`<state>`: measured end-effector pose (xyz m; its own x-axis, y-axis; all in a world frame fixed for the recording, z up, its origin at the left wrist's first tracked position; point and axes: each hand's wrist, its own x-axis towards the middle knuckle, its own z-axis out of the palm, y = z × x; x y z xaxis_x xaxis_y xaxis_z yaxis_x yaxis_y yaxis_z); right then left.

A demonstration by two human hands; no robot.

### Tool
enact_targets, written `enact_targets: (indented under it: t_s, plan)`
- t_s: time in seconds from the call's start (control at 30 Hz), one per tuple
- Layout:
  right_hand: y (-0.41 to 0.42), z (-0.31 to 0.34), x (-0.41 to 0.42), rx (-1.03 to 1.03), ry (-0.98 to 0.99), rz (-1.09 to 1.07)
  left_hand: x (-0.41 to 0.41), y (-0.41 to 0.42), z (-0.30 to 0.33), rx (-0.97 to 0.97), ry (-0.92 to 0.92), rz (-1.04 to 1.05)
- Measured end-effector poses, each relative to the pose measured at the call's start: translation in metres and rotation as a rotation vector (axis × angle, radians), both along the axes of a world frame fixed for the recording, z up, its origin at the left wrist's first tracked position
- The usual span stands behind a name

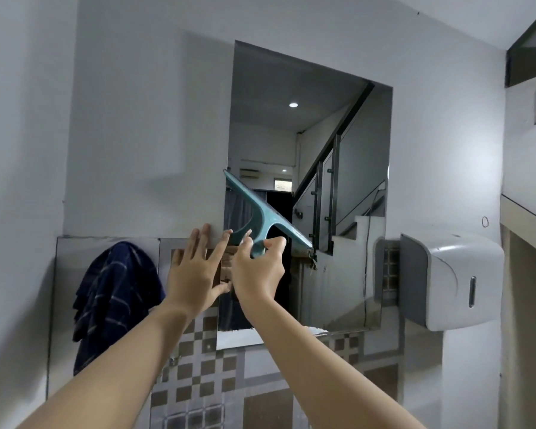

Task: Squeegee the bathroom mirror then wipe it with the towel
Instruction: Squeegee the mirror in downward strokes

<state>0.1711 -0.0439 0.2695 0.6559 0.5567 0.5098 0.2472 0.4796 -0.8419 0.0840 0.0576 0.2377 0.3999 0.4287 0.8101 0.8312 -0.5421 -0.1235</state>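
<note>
The tall mirror [338,134] hangs on the white wall and reflects a staircase and a ceiling light. A teal squeegee [262,210] lies tilted across the mirror's lower left, its blade running from upper left to lower right. My right hand [257,269] grips the squeegee's handle from below. My left hand [195,267] is spread flat with fingers apart against the wall at the mirror's left edge, holding nothing. A dark blue checked towel [115,298] hangs on the wall to the left of my hands.
A grey and white paper dispenser [449,280] sticks out from the wall right of the mirror. Checkered tiles [198,376] cover the wall below. A ledge [526,218] runs along the right side.
</note>
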Motion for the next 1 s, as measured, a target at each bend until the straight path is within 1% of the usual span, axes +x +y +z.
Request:
enact_targets:
  t_s: [0.1,0.23,0.4,0.6,1.0]
  plan:
    - [0.000,-0.016,0.012,-0.013,-0.124,-0.051,-0.002,0.006,-0.005,-0.003,-0.012,0.006]
    - [-0.004,-0.034,0.038,-0.033,-0.345,-0.178,-0.002,0.014,-0.011,0.024,-0.024,-0.004]
    - [-0.003,-0.038,0.073,-0.037,-0.555,-0.281,-0.006,0.019,-0.018,0.074,0.010,0.008]
    - [-0.002,-0.034,0.106,-0.042,-0.724,-0.354,-0.012,0.026,-0.028,0.065,0.074,0.013]
    - [-0.003,-0.021,0.168,0.017,-0.985,-0.435,-0.014,0.034,-0.031,0.057,0.093,0.011]
